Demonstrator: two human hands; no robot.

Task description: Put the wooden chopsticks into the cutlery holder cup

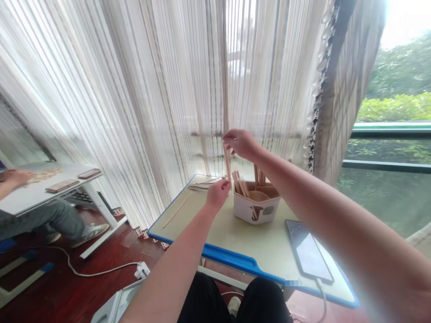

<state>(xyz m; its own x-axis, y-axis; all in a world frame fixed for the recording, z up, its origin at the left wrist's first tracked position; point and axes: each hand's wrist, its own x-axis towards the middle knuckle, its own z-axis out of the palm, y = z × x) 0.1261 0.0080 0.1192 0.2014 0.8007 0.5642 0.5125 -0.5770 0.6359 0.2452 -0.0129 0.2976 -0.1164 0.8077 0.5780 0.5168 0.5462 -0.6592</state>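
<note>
My right hand (pixel 239 142) is raised above the table, its fingers pinched on the upper end of slim pale wooden chopsticks (pixel 227 163), held nearly upright. Lower down, my left hand (pixel 218 194) has its fingers closed at the bottom end of the same chopsticks. Just right of my left hand stands a white box (pixel 242 211) with cut-out patterns on its front. Inside it are several wooden sticks (pixel 239 183) and a rounded brown piece (pixel 258 196). Behind my left hand lies a bundle of thin strips (pixel 202 185), whose kind I cannot make out.
A single thin stick (pixel 175 211) lies on the table's left side. A charging phone (pixel 309 249) rests near the blue table edge (pixel 232 259). At the left, another person's hand (pixel 16 178) is over a white table (pixel 33 197) with small pieces. Curtains (pixel 161 89) hang behind.
</note>
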